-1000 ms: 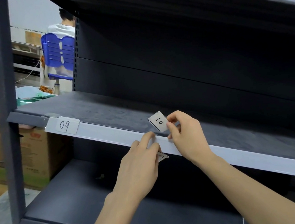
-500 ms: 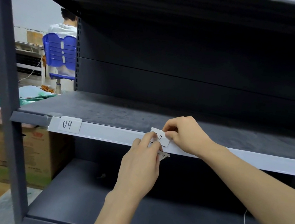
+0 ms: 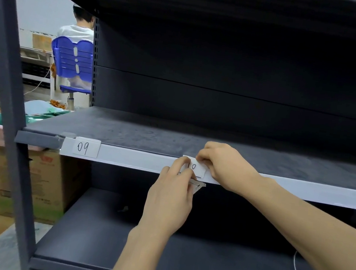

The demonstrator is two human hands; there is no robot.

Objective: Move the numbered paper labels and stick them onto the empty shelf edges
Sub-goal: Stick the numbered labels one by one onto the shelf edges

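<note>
From my remote seat I read "09" in dark handwriting on label 09 (image 3: 86, 147), a white paper rectangle stuck at the left end of the white shelf edge strip (image 3: 137, 160), just beside the grey upright (image 3: 7, 88). Well to the right along the same strip sits label 10 (image 3: 195, 167). I can make out its "0" and a stroke of the "1", the rest being hidden behind a finger. It lies flat against the strip with its long axis running along the edge, its digits upright and facing me. My right hand (image 3: 225, 166) has its fingers curled, the fingertips pinching the label's upper right edge where the strip meets the shelf top. My left hand (image 3: 170, 200) comes up from below with its fingers bunched together; the index finger presses on the label's left part, while the others clamp a thin pale slip (image 3: 199, 184) that pokes out just under the strip, and I cannot read any writing on it. Behind the upright, a cardboard box (image 3: 28, 182) on the floor carries red print too blurred to read. Farther back a person sits on a blue chair (image 3: 74, 60).
</note>
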